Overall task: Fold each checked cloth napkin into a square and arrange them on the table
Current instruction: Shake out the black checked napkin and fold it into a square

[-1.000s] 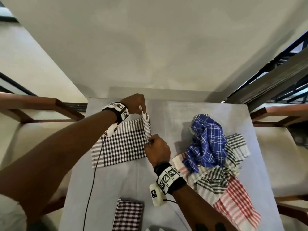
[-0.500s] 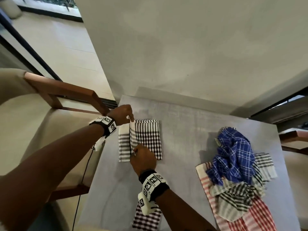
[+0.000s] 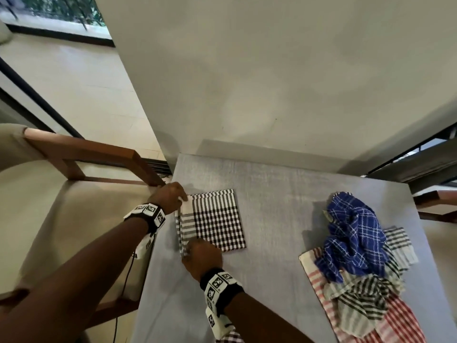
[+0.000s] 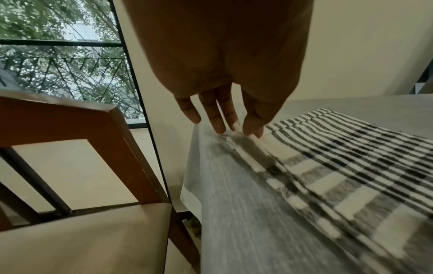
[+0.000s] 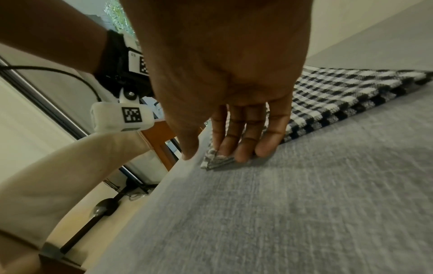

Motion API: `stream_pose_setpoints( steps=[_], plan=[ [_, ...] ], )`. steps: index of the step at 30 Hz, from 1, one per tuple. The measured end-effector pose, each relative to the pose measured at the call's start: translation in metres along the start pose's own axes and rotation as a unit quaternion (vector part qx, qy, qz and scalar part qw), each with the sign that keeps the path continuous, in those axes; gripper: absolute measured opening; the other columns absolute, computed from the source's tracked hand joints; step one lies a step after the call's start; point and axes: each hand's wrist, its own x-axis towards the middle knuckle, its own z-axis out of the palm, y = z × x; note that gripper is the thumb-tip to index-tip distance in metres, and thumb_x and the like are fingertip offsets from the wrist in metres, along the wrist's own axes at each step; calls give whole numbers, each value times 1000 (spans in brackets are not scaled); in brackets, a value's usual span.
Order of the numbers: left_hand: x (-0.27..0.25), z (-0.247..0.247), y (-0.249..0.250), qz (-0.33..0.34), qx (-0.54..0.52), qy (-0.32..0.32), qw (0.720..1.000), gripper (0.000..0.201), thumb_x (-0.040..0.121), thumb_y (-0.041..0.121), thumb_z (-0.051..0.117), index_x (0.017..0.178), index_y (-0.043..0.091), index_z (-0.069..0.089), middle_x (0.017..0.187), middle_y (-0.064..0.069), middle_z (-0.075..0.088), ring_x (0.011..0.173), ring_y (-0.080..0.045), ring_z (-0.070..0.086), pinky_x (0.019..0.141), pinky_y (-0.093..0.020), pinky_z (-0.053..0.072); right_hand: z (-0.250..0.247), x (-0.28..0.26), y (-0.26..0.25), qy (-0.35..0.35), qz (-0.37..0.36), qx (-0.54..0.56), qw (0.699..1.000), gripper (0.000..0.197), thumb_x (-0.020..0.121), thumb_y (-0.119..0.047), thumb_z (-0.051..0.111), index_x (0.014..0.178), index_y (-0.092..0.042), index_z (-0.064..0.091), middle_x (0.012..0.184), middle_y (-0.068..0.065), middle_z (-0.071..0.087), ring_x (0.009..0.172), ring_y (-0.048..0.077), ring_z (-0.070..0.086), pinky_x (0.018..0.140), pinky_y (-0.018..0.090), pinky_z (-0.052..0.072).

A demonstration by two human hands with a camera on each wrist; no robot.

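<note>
The black napkin (image 3: 215, 220) lies folded into a rectangle on the far left part of the table (image 3: 284, 194), its left edge close to the table's side. The left hand (image 3: 169, 198) is at the napkin's far left corner. In the left wrist view its fingers (image 4: 216, 118) are nearly straight and close together, tips down on the white border of the cloth (image 4: 339, 163); whether the thumb pinches the edge against them I cannot tell. The right hand (image 3: 201, 256) is at the near left corner. In the right wrist view its fingers (image 5: 248, 137) are straight, side by side, pressing the layered corner (image 5: 216, 160) flat to the table, with the thumb held apart just off the cloth.

From the head view both hands show only their backs, so the fingertips are hidden there. The near parts of both wrist views are blurred.

Well to the right lies a pile of unfolded napkins: a blue one (image 3: 353, 233) crumpled on top, a grey-striped one (image 3: 358, 300) under it, a red one (image 3: 405, 325) lowest and cut off by the frame. A dark checked napkin (image 3: 231, 337) peeks out at the bottom edge, mostly hidden by the right wrist. A chair (image 3: 81, 154) stands left of the table.
</note>
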Motion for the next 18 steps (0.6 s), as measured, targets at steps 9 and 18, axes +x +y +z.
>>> stream_pose_setpoints(
  steps=[9,18],
  plan=[
    [-32,37,23,-248,-77,121,958,43,79,48,65,106,14,58,105,-12,60,95,-34,59,76,-43,52,-17,28,49,178,-32,-33,983,37,90,-39,42,116,-20,60,122,4,58,112,23,54,89,36,52],
    [-28,64,72,-326,-80,60,940,38,96,34,42,122,6,41,119,-14,59,103,-36,61,91,-47,44,-28,22,120,29,-122,-114,985,69,101,-50,29,158,-21,2,165,4,-7,150,19,-14,122,40,-3]
  ],
)
